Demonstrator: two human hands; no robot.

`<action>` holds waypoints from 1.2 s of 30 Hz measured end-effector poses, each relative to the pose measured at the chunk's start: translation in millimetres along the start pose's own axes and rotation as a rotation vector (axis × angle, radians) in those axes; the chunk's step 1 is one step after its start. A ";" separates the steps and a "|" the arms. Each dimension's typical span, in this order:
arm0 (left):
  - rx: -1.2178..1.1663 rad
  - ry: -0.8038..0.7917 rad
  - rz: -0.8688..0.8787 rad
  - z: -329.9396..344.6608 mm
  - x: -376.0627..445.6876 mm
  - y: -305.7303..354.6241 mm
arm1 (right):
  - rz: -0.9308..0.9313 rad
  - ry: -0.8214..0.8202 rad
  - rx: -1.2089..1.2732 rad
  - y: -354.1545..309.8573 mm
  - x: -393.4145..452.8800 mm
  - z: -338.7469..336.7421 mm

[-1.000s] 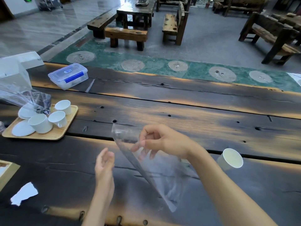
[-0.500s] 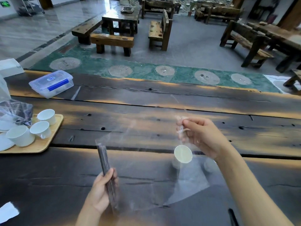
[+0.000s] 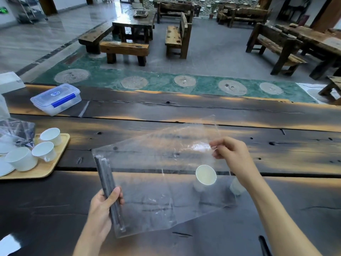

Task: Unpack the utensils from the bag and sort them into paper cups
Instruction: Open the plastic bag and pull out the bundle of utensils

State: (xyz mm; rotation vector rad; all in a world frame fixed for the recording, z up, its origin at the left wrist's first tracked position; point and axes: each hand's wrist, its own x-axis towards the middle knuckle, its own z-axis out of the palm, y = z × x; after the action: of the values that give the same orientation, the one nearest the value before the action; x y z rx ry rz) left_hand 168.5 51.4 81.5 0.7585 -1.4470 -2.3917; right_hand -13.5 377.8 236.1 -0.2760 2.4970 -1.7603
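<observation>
A clear plastic bag (image 3: pixel 162 174) is stretched flat above the dark wooden table (image 3: pixel 203 111). My left hand (image 3: pixel 105 206) grips the bag's left edge, closed around a bundle of dark chopsticks (image 3: pixel 108 187) inside it. My right hand (image 3: pixel 232 154) pinches the bag's upper right corner. Seen through the plastic, a white paper cup (image 3: pixel 205 176) stands on the table below my right hand. A second paper cup (image 3: pixel 236 187) shows partly behind my right wrist.
At the left, a wooden tray (image 3: pixel 53 165) carries several white paper cups (image 3: pixel 44 151) and another crumpled plastic bag (image 3: pixel 18 132). A lidded plastic box (image 3: pixel 56 98) sits at the far left. A dark utensil (image 3: pixel 264 245) lies near the front right edge.
The bag has been pulled wider and flatter between both hands. My left hand took hold of the chopsticks through the bag, and my right hand moved right with its corner.
</observation>
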 end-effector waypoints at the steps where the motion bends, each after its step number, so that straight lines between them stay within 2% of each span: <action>1: 0.013 0.005 0.026 -0.8 -1.2 3.2 | 0.053 -0.020 0.035 1.3 1.2 1.0; 4: 0.060 0.013 0.098 -0.8 -4.1 10.3 | 0.148 -0.080 0.040 6.1 2.5 5.2; 15: 0.225 0.043 0.152 -0.1 -9.5 12.1 | 0.413 -0.008 0.279 18.0 7.0 16.7; 22: 0.312 0.097 0.158 19.6 -12.5 13.3 | 0.587 -0.089 0.126 26.0 2.2 11.7; 26: 0.323 0.109 0.156 25.8 -13.1 15.7 | 0.594 -0.101 0.173 33.8 -0.4 9.1; 28: 0.348 0.100 0.146 27.4 -13.6 16.6 | 0.534 -0.029 0.173 37.1 -1.6 10.3; 30: 0.373 0.085 0.136 31.0 -14.5 17.2 | 0.425 0.128 -0.042 38.8 -3.8 14.3; 33: 0.389 0.058 0.112 38.7 -16.7 16.6 | 0.238 0.297 -0.633 41.2 -9.6 20.7; 36: 0.375 0.052 0.078 46.5 -19.5 16.9 | 0.108 0.376 -0.791 43.0 -15.6 24.0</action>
State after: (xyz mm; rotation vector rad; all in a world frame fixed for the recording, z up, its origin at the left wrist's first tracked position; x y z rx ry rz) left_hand 158.4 87.1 119.6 0.8192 -1.8932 -2.0512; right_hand 1.3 372.5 186.9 0.1755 3.2900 -0.7548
